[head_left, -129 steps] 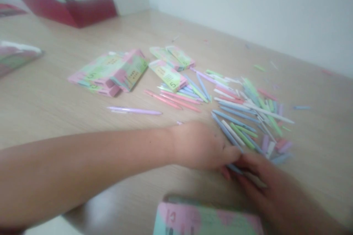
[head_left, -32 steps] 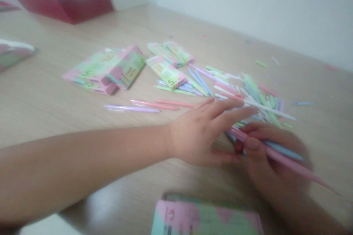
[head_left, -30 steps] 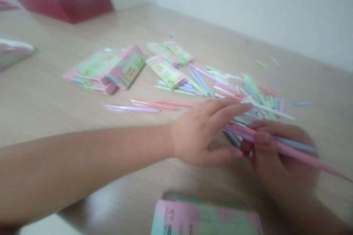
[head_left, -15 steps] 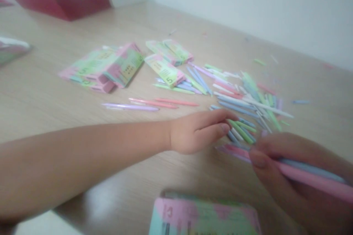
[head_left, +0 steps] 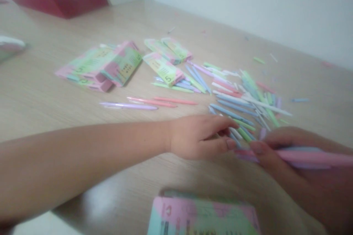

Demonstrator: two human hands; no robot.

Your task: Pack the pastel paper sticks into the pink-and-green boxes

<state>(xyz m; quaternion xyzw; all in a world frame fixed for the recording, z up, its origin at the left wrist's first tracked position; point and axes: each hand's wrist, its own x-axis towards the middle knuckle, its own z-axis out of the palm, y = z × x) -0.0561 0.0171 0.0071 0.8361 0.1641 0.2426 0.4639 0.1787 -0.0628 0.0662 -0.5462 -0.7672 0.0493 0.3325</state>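
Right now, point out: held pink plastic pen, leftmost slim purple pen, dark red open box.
Pink pen [head_left: 317, 157]: head view, visible stretch of barrel.
Purple pen [head_left: 138, 106]: head view, barrel, right of the clip.
Red box [head_left: 82, 0]: head view, outer side wall.

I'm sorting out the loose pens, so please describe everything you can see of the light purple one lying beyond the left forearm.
The light purple pen is slim, apparently smooth plastic, with a paler clip-like strip towards its left end and a tapered right end. It lies flat on the table, roughly crosswise, just nearer than the coral pens. Nothing grips it; blur hides any writing.
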